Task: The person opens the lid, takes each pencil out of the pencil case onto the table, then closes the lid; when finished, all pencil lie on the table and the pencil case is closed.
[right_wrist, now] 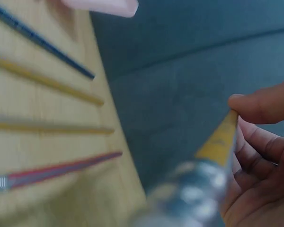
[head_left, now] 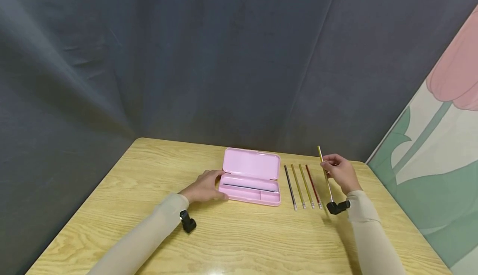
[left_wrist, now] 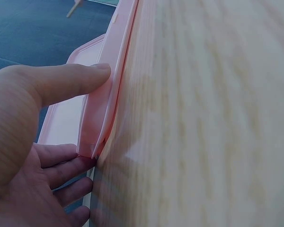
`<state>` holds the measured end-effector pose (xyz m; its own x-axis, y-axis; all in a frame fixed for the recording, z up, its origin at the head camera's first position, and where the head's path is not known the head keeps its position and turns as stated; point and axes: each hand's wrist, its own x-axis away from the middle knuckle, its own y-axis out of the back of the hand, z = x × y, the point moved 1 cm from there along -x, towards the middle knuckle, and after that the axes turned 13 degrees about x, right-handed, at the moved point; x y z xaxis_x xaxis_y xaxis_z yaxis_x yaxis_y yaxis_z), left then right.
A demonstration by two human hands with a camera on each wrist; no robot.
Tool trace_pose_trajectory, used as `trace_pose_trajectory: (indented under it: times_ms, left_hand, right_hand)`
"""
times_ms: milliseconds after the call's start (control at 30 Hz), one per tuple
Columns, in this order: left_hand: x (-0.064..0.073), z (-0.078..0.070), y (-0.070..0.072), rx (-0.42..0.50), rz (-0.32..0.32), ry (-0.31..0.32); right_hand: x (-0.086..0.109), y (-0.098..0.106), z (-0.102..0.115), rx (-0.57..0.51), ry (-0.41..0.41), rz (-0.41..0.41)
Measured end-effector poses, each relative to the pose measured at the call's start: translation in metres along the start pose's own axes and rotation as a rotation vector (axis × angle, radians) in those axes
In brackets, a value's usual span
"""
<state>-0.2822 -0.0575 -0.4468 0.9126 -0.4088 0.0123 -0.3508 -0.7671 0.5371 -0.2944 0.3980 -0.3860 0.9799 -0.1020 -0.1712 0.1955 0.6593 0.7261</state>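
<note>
A pink pencil case [head_left: 252, 163] lies on the table with its lid tipped back, and one dark pencil [head_left: 244, 187] lies lengthwise inside. My left hand [head_left: 204, 188] holds the case's left end. In the left wrist view, its thumb rests on the front wall and its fingertips touch the corner. Off to the right, my right hand [head_left: 340, 173] pinches a yellow pencil [head_left: 320, 154] between thumb and fingers, raised above the table. The metal eraser end of that pencil looms close to the right wrist camera, blurred.
Between case and right hand lie a dark blue pencil [head_left: 289, 188], two yellowish pencils [head_left: 297, 186] and a red pencil [head_left: 313, 186], side by side, eraser ends toward me. A dark curtain [head_left: 224, 59] hangs behind the wooden table [head_left: 242, 242]; a flower-patterned panel [head_left: 440, 154] stands right.
</note>
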Motion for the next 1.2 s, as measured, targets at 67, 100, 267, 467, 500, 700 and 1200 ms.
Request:
trace_pose_trajectory:
  times_ms: [67,100,267,467,500,700,1200]
  left_hand:
    - [0.0,0.001,0.0,-0.002,-0.002,-0.002]
    - [0.0,0.001,-0.001,-0.002,-0.004,-0.002]
    - [0.001,0.0,-0.001,0.005,-0.007,-0.004]
    - [-0.001,0.001,0.0,-0.004,-0.011,-0.01]
    - [-0.001,0.001,0.0,-0.004,-0.011,-0.011]
    - [-0.002,0.003,-0.001,0.006,-0.011,-0.009]
    - [-0.002,0.003,-0.001,0.006,-0.009,-0.005]
  right_hand:
    - [-0.002,-0.002,-0.008,0.029,-0.014,0.008]
    - [-0.003,-0.003,-0.012,0.051,-0.022,0.015]
    - [-0.008,-0.01,-0.029,0.162,-0.046,0.024]
    - [-0.01,-0.012,-0.042,0.306,-0.083,0.038]
    - [-0.01,-0.013,-0.045,0.325,-0.084,0.043]
    - [-0.016,-0.022,-0.062,0.405,-0.084,0.088]
    - [-0.018,-0.031,-0.053,0.573,-0.014,0.082]
